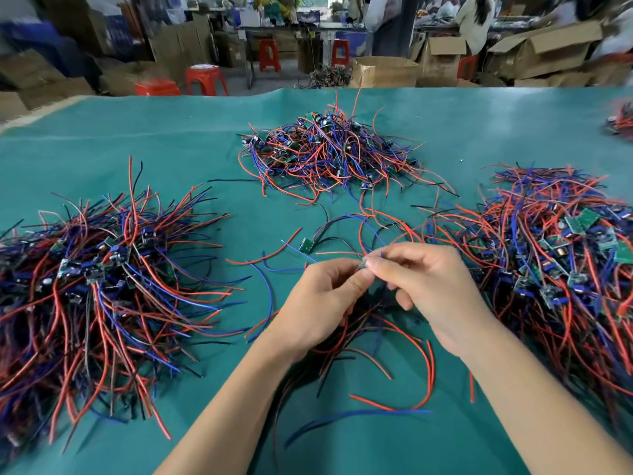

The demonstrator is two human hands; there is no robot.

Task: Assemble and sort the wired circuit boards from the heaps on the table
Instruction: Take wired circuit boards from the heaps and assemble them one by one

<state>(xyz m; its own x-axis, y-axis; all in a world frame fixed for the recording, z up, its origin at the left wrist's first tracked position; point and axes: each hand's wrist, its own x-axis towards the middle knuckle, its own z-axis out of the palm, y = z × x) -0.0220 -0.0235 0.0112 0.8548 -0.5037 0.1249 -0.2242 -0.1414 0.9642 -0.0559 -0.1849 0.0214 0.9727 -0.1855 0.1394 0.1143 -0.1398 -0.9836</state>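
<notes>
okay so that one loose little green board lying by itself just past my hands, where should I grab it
Pinch the loose green board by its two long bare edges, coming straight down from above. It lies flat on the green table cover, wires trailing from its ends, so the sides look free.

Both forearms bare, angled inward. Left hand (pixel 320 299) and right hand (pixel 424 286) meet at centre, fingertips touching. Fingers (pixel 383 265) of both curled, pinching together at one spot.
</notes>
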